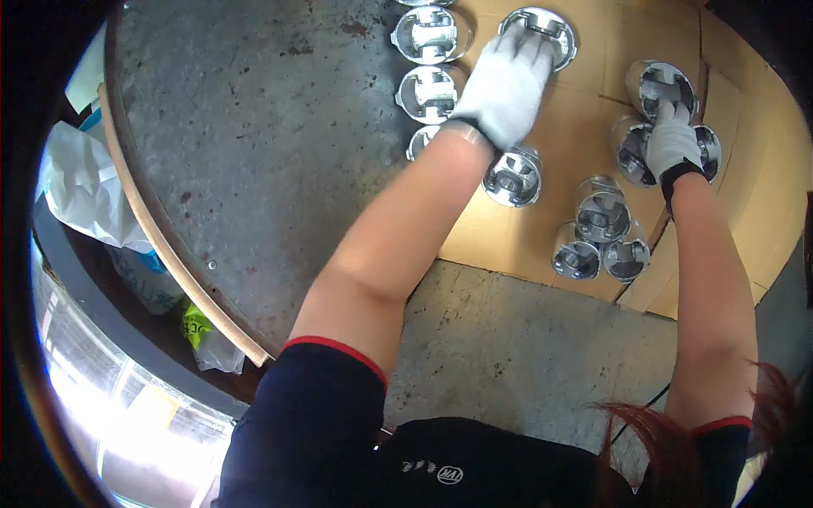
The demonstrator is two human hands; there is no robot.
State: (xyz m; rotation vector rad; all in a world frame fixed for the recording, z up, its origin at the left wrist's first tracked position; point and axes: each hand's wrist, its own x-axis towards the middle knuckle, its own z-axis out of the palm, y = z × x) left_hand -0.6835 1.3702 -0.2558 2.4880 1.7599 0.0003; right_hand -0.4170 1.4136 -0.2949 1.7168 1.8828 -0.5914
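My left hand [506, 91], in a white glove, reaches over a metal piston [556, 27] on the cardboard sheet [542, 241]. Its fingers dip into the hollow of that piston and hold it; the fingertips are partly hidden. Farther right, my right hand [675, 146], also gloved, has its fingers closed at the near rim of another piston [663, 83]. Two more pistons, one left [632, 154] and one right [710, 151], stand beside that hand, partly covered by it. Under my left wrist is a single piston [514, 179].
A column of several pistons [428, 35] lines the cardboard's left edge. Three pistons [602, 212] stand clustered nearer me. The grey metal tabletop [254, 152] has a raised wooden edge [161, 229] at left. Beyond it are plastic bags [89, 186] on a shelf.
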